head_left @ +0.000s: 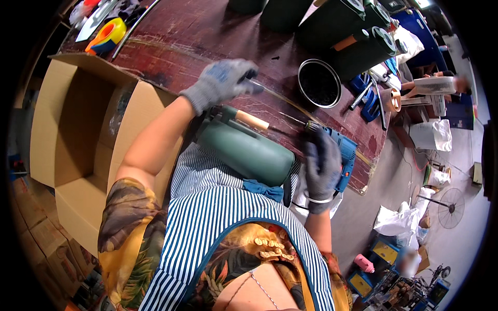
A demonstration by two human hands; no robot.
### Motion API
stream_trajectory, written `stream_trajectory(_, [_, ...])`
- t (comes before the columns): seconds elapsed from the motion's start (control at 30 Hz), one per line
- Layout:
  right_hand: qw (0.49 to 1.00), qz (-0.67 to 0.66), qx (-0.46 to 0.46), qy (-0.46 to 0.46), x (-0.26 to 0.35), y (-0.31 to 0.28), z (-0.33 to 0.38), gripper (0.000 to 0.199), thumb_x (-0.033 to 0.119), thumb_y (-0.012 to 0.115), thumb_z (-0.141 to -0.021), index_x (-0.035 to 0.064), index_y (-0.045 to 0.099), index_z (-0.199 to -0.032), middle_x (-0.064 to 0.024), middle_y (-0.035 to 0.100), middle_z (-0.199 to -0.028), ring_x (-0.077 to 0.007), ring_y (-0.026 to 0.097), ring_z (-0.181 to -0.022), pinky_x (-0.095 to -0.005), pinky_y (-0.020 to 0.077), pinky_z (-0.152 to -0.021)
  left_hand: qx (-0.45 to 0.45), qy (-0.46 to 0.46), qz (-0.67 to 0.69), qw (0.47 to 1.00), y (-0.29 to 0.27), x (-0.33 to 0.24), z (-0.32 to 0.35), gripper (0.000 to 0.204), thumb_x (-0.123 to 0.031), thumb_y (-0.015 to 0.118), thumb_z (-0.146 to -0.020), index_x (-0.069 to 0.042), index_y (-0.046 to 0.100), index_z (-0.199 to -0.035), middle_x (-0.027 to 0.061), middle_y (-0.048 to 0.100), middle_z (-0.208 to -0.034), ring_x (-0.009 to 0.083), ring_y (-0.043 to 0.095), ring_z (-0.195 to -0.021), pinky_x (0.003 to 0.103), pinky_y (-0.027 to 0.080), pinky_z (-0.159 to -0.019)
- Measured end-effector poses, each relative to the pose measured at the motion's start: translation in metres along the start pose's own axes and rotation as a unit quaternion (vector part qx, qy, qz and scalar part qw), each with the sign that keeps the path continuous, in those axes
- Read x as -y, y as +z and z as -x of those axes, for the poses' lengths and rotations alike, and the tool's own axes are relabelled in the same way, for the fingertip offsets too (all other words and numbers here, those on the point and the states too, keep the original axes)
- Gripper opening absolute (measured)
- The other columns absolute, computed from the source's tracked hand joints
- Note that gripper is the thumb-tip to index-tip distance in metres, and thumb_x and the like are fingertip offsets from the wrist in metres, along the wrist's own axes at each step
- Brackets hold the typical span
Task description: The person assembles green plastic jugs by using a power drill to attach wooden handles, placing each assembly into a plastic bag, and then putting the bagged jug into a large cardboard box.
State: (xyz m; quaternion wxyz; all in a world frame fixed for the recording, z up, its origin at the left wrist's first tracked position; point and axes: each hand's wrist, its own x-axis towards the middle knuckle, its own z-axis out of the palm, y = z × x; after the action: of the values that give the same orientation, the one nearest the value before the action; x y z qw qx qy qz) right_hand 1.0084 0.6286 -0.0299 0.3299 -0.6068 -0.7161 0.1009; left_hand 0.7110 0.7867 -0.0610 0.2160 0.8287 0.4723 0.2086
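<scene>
The right hand (321,165) has its grip closed around the drill (347,155), bit (292,118) towards 10 o'clock. The canister (246,150) lies at the drill's 9, against the apron (207,223). The left hand's (223,80) grip cannot be told. Steadying the canister and keeping the bit square should help.

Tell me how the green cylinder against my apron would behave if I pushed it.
The green cylinder would probably roll, since its side is rounded, though the pale brown handle alongside might stop a full turn. Its smooth, faintly glossy surface may be slippery.
</scene>
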Motion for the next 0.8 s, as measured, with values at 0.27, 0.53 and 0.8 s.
stream_trajectory(0.27, [0.968,0.166,-0.052,0.183,-0.155,-0.038,0.111,0.083,0.036,0.079,-0.083,-0.0020,0.041,-0.146,-0.0253,0.049,-0.145,-0.0414,0.050,-0.131,-0.0478,0.0382,-0.109,-0.041,-0.177,-0.189,0.965,0.105,0.038,-0.151,0.043,-0.044,0.070,-0.083,-0.018,0.065,-0.117,0.0109,0.048,-0.147,0.0370,0.050,-0.127,0.054,0.045,-0.098])
stream_trajectory(0.53, [0.957,-0.008,-0.022,0.288,-0.117,-0.041,0.138,0.085,0.014,0.079,-0.078,0.0008,0.036,-0.151,-0.0186,0.049,-0.140,-0.0331,0.057,-0.114,-0.0390,0.0467,-0.098,0.076,-0.134,0.433,0.888,0.063,0.044,-0.071,0.012,-0.013,0.064,-0.097,-0.007,0.064,-0.108,0.0077,0.072,-0.093,0.0161,0.071,-0.082,0.029,0.056,-0.070])
stream_trajectory(0.8, [0.862,-0.300,-0.064,0.404,-0.081,-0.013,0.142,0.094,0.007,0.079,-0.080,0.0051,0.027,-0.158,-0.0087,0.045,-0.143,-0.0154,0.054,-0.112,-0.0265,0.0517,-0.086,0.227,-0.262,0.494,0.797,0.062,0.022,-0.028,0.018,-0.015,0.063,-0.099,-0.002,0.063,-0.112,0.0089,0.072,-0.092,0.0121,0.069,-0.076,0.023,0.055,-0.063])
